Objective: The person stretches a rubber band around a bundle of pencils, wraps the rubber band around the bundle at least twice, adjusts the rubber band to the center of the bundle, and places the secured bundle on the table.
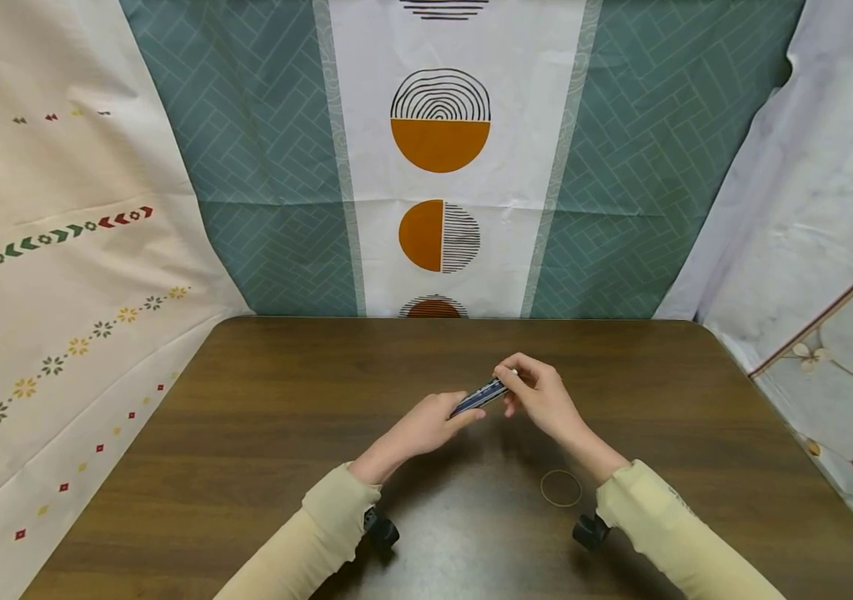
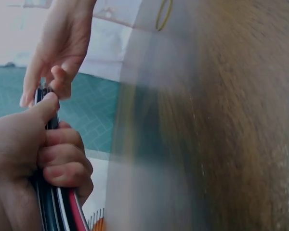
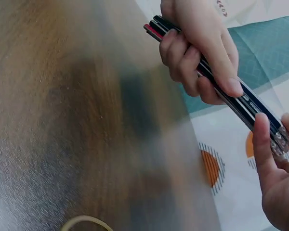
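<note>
Head view: left hand [image 1: 429,425] and right hand [image 1: 539,396] hold a bundle of pens [image 1: 480,397] above the bench [image 1: 246,400]; a rubber band [image 1: 561,488] lies nearby. Left wrist view: fingers [image 2: 62,159] curl round the bundle. Right wrist view: right fingertips [image 3: 262,144] pinch its far end (tips blurred).

My left hand [image 2: 33,149] grips a bundle of pens [image 2: 55,202], fingers [image 2: 62,156] curled round them. My right hand [image 2: 58,53] pinches their far end. A rubber band [image 2: 164,14] lies on the blurred tabletop [image 2: 231,120].
</note>
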### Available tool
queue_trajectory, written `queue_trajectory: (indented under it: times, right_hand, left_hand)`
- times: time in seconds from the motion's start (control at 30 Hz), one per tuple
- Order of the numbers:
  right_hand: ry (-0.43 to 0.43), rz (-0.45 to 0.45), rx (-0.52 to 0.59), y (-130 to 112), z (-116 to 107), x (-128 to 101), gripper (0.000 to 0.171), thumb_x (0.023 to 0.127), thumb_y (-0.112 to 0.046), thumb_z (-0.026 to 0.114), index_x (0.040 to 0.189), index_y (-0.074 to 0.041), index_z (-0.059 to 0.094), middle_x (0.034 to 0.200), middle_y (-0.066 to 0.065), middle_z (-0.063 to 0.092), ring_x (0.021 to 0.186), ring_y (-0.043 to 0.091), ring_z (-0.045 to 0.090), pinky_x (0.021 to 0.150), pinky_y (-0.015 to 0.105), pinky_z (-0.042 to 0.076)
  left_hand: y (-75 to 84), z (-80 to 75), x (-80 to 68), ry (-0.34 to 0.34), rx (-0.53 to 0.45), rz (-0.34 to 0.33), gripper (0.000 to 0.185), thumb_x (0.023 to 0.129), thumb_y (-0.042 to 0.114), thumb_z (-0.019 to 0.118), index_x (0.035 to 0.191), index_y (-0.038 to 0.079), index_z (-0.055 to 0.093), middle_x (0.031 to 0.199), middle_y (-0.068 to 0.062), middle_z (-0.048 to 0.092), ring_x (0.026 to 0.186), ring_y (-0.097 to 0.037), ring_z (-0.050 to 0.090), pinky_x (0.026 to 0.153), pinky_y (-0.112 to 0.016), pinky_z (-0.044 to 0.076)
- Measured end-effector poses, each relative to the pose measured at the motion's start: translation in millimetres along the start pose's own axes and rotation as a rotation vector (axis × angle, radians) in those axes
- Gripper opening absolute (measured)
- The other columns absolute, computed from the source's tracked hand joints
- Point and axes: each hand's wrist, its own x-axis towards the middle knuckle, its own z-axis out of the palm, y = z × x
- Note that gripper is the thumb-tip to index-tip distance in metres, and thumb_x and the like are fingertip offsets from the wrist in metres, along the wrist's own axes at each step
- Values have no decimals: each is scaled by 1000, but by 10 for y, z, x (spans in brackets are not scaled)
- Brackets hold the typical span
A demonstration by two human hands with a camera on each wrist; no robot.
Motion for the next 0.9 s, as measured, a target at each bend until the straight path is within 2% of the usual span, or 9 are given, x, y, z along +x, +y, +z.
queue_trajectory:
  times: [0.07,0.13,0.23,0.3,0.43,0.53,0.63,0.77,0.9]
  right_hand:
    - [51,-5,0,1,36,-10,25,101,-30,57,107,-7,67,79,20,62,57,27,63,58,42,56]
    - [75,-13,-5,6,78,-21,28,103,-30,53,117,-9,65,91,21,67,67,31,66,64,42,58]
    - [53,-32,-37,20,152,-42,38,106,-28,46,139,-9,50,126,21,62,97,32,69,84,44,57]
    - [24,-47,-65,32,194,-56,45,107,-24,44,148,-7,38,143,20,52,118,34,63,97,47,51]
    - [23,-72,-113,52,237,-78,49,106,-20,45,150,-3,32,150,22,45,133,35,53,106,49,43]
    - [35,-91,-149,54,234,-77,48,106,-20,46,148,0,36,146,24,50,132,35,54,105,48,44]
    - [22,-91,-152,55,196,-59,47,105,-22,49,146,-1,41,139,23,57,125,35,60,98,39,52]
    - [-48,-50,-66,67,90,-33,41,103,-24,53,140,-6,50,121,20,65,95,31,67,78,27,55]
    - [-106,-11,1,88,-23,-18,28,100,-21,59,125,-7,58,95,19,62,72,15,64,68,32,57]
  left_hand:
    - [20,9,-2,15,32,-8,33,101,39,53,90,9,58,66,4,38,53,-9,34,52,-21,31]
    - [36,16,-4,29,48,-16,33,102,39,52,95,8,59,67,3,39,54,-9,36,51,-21,32]
    - [38,29,3,58,78,-23,35,103,39,50,99,5,60,68,3,41,55,-9,39,52,-20,34]
    - [31,38,7,73,102,-28,35,103,38,50,98,5,59,68,3,42,54,-8,39,51,-20,34]
    - [19,46,5,87,147,-33,36,102,40,51,96,5,59,67,3,42,53,-8,39,50,-20,34]
    - [19,44,-7,91,172,-40,37,101,42,51,99,6,59,67,3,43,52,-8,40,49,-20,34]
    - [22,42,-18,86,170,-48,40,101,44,50,100,5,58,68,2,44,52,-8,41,49,-20,35]
    - [32,24,-29,67,128,-35,41,105,44,42,101,6,57,69,2,42,54,-9,39,50,-21,34]
    - [35,-5,-18,24,108,12,35,108,37,37,99,8,55,70,3,38,56,-10,36,52,-21,31]
